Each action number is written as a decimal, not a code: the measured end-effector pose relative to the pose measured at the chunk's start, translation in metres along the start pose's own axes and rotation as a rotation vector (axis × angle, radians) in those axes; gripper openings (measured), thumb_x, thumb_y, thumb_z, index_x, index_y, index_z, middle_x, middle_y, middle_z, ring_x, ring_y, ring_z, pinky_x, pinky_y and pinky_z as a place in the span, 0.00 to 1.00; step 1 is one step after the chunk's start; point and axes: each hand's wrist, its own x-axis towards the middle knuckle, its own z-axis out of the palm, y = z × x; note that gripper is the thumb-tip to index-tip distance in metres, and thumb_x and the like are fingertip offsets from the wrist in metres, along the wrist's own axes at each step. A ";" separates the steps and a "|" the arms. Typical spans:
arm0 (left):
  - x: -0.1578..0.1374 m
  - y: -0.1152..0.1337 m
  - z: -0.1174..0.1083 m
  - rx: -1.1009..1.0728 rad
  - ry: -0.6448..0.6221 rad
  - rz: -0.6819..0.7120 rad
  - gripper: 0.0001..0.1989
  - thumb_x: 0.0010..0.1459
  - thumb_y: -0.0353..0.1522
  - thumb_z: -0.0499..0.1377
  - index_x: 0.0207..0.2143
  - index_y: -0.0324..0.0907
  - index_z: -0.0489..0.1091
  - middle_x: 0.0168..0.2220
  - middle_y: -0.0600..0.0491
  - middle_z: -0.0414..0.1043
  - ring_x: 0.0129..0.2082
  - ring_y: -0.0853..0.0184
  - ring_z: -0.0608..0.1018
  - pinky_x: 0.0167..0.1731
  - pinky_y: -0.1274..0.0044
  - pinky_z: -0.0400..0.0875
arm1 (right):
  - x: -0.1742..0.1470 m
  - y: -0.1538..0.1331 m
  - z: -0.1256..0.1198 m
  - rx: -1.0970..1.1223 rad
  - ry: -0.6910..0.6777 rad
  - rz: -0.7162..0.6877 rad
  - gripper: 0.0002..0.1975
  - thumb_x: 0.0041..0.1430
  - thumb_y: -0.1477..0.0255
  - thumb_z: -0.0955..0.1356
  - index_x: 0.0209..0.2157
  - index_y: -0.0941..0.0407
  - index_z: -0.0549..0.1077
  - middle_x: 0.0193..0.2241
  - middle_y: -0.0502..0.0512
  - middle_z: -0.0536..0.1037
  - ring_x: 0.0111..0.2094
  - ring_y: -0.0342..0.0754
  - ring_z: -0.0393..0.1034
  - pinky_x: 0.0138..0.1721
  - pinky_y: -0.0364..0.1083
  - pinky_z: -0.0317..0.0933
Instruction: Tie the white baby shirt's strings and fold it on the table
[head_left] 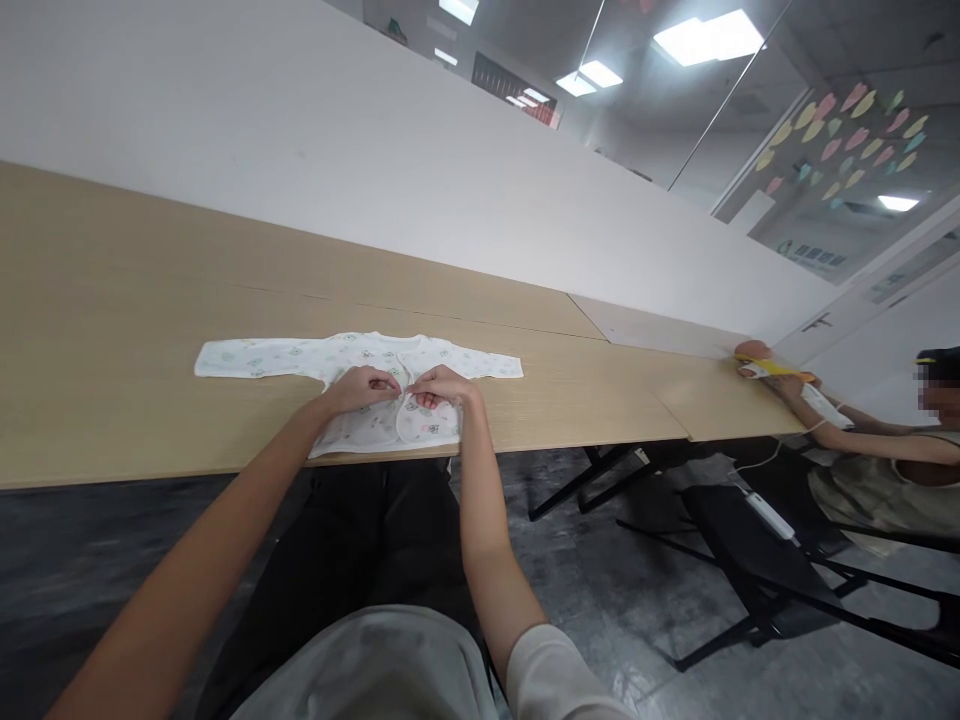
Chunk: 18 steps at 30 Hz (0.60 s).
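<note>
A small white baby shirt (349,352) with a printed pattern lies spread on the wooden table, its sleeves stretched out to both sides. Its front edges overlap near the middle, and the lower hem reaches the table's near edge. My left hand (361,388) pinches the shirt's front left of the opening, fingers closed. Just beside it, my right hand (439,384) has its fingers pinched at the front edge of the same shirt. The fingertips of both hands nearly meet at the opening. Any fastener between them is too small to make out.
The long wooden table (135,300) runs along a white partition (300,140) with glass above. At the far right a person sits, arms on the table near a yellow and brown object (772,365). A black folding chair (757,560) stands on the right.
</note>
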 end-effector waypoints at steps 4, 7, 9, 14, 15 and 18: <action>0.000 0.001 0.002 0.026 0.068 -0.037 0.18 0.49 0.45 0.57 0.31 0.41 0.78 0.22 0.53 0.71 0.23 0.67 0.69 0.25 0.78 0.61 | 0.003 0.003 0.000 0.042 0.021 -0.001 0.13 0.55 0.70 0.72 0.21 0.62 0.71 0.14 0.48 0.70 0.16 0.37 0.63 0.18 0.34 0.59; 0.009 -0.003 0.002 0.037 0.221 -0.098 0.18 0.50 0.44 0.56 0.32 0.40 0.78 0.28 0.51 0.76 0.28 0.64 0.73 0.29 0.77 0.65 | 0.012 0.004 -0.003 0.141 0.110 -0.013 0.13 0.57 0.68 0.71 0.24 0.60 0.70 0.14 0.48 0.70 0.15 0.37 0.62 0.18 0.35 0.59; 0.022 -0.006 0.000 0.071 0.288 -0.152 0.17 0.50 0.42 0.56 0.32 0.40 0.78 0.32 0.49 0.78 0.32 0.61 0.76 0.34 0.76 0.67 | 0.024 0.002 -0.005 0.164 0.239 -0.016 0.14 0.60 0.68 0.68 0.23 0.60 0.69 0.14 0.48 0.69 0.15 0.37 0.62 0.18 0.36 0.59; 0.063 -0.013 -0.005 0.144 0.282 -0.255 0.15 0.52 0.34 0.53 0.35 0.43 0.79 0.41 0.50 0.78 0.43 0.59 0.77 0.44 0.76 0.68 | 0.059 -0.014 -0.009 -0.134 0.535 -0.080 0.19 0.60 0.67 0.66 0.17 0.58 0.66 0.12 0.46 0.67 0.16 0.39 0.64 0.24 0.37 0.60; 0.069 -0.014 -0.005 0.144 0.269 -0.261 0.16 0.52 0.33 0.52 0.36 0.44 0.79 0.42 0.51 0.78 0.44 0.59 0.77 0.45 0.76 0.67 | 0.065 -0.017 -0.009 -0.214 0.553 -0.079 0.20 0.60 0.65 0.66 0.16 0.58 0.66 0.12 0.46 0.66 0.18 0.40 0.65 0.26 0.37 0.60; 0.078 -0.017 0.000 0.140 0.242 -0.289 0.17 0.52 0.30 0.51 0.37 0.43 0.78 0.41 0.52 0.78 0.44 0.60 0.77 0.44 0.76 0.68 | 0.075 -0.021 -0.003 -0.397 0.575 -0.054 0.22 0.61 0.61 0.64 0.17 0.57 0.69 0.12 0.48 0.68 0.24 0.43 0.70 0.31 0.38 0.61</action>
